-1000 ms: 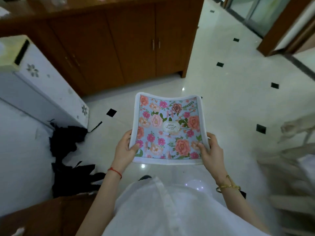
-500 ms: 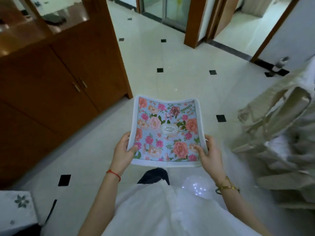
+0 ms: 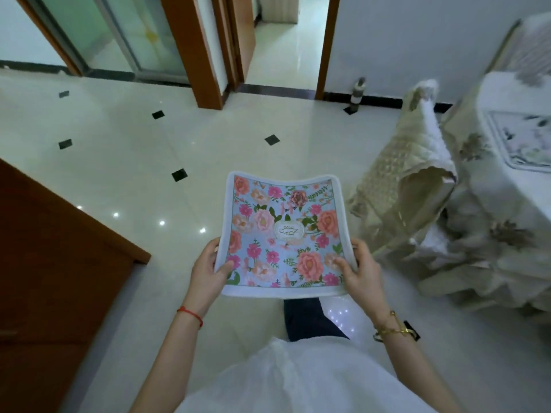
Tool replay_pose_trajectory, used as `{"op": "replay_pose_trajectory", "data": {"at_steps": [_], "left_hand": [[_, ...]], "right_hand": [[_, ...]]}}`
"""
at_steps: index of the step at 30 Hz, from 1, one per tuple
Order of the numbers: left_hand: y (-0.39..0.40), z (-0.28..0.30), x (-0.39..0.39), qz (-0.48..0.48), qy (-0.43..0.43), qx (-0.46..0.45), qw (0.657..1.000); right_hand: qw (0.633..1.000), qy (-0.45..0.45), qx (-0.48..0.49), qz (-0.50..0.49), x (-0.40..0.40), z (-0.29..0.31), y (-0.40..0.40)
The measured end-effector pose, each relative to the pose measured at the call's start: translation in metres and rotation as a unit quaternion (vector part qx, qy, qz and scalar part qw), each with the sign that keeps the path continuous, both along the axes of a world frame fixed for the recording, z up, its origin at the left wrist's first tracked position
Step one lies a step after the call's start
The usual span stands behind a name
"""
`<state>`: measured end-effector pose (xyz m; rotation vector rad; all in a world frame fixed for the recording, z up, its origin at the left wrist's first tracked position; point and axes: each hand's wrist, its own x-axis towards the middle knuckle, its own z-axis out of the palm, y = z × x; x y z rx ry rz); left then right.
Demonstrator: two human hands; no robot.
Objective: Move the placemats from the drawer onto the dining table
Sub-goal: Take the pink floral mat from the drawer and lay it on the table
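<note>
A floral placemat (image 3: 283,231), pale blue with pink and orange roses and a white border, is held level in front of me above the floor. My left hand (image 3: 207,272) grips its left edge with the thumb on top. At the opposite edge my right hand (image 3: 359,271) grips it the same way. The dining table (image 3: 501,186), draped in a cream flowered cloth, is at the far right. Another placemat (image 3: 524,141) lies on its top. The drawer is out of view.
A chair with a cream quilted cover (image 3: 405,174) stands between me and the table. A brown wooden cabinet (image 3: 50,263) fills the lower left. Glossy white tiled floor (image 3: 134,162) stretches ahead to a doorway (image 3: 280,46) and a glass door (image 3: 134,34).
The view has swung right, away from the cabinet, and the chair and dining table have come into sight. Both hands keep the same hold on the placemat.
</note>
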<state>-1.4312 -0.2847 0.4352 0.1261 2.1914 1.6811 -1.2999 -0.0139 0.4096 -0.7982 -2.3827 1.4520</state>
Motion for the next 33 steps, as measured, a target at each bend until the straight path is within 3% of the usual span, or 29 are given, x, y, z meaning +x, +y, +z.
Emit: {"op": "replay_pose_trajectory", "data": {"at_steps": [11, 18, 23, 33], "left_hand": [[0.170, 0.009, -0.247, -0.075, 0.013, -0.016, 0.997], [0.266, 0.021, -0.368, -0.096, 0.008, -0.014, 0.995], [0.340, 0.009, -0.454, -0.121, -0.005, -0.026, 0.992], [0.553, 0.010, -0.660, -0.220, 0.027, -0.011, 0.975]], "right_hand": [[0.997, 0.000, 0.004, -0.076, -0.210, -0.001, 0.143], [0.995, 0.003, 0.010, -0.101, -0.324, 0.020, 0.228], [0.991, 0.005, -0.019, -0.131, -0.396, 0.003, 0.291], [0.977, 0.019, -0.017, -0.211, -0.568, 0.005, 0.468]]}}
